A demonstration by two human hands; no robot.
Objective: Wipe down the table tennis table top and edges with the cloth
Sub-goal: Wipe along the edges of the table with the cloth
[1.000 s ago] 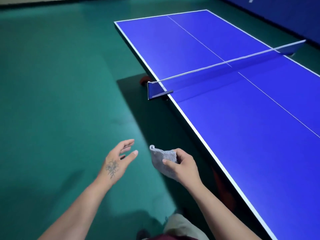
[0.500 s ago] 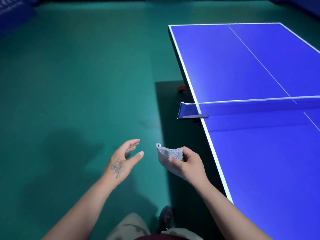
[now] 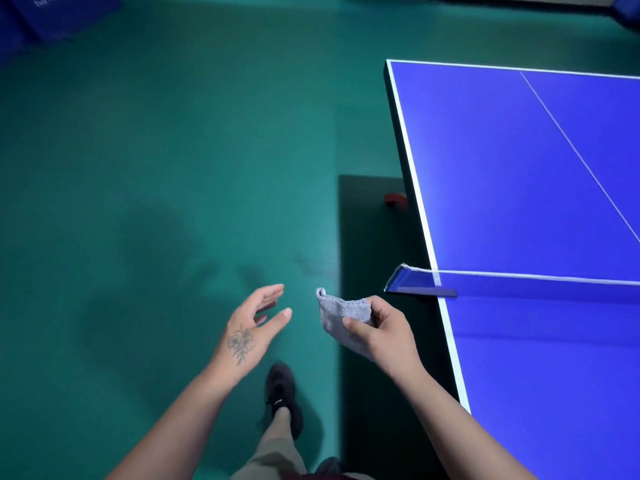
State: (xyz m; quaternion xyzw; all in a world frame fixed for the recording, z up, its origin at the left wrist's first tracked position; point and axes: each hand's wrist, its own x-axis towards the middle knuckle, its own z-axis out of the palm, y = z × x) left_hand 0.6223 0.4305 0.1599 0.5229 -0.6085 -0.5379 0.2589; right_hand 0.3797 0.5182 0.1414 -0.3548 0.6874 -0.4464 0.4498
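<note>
Grey cloth (image 3: 341, 318) pinched in right hand (image 3: 382, 336), held over green floor (image 3: 138, 168) just off left edge of blue table tennis table (image 3: 519, 168), near net post (image 3: 398, 280). Left hand (image 3: 251, 329) beside it, fingers spread, gripping nothing.

Grey cloth (image 3: 341, 318) here, a nubbly, looped terry weave, soft and matt, pinched in the right hand (image 3: 384, 332). The table (image 3: 519, 174) top is a smooth blue board with a soft sheen, light pooling across it, its white edge band flat and clean. The net (image 3: 519, 284) looks like fine dark mesh under a white fabric tape. Green floor (image 3: 156, 168): smooth, matt, faintly scuffed. Black shoe (image 3: 280, 389), dull fabric-like upper.
</note>
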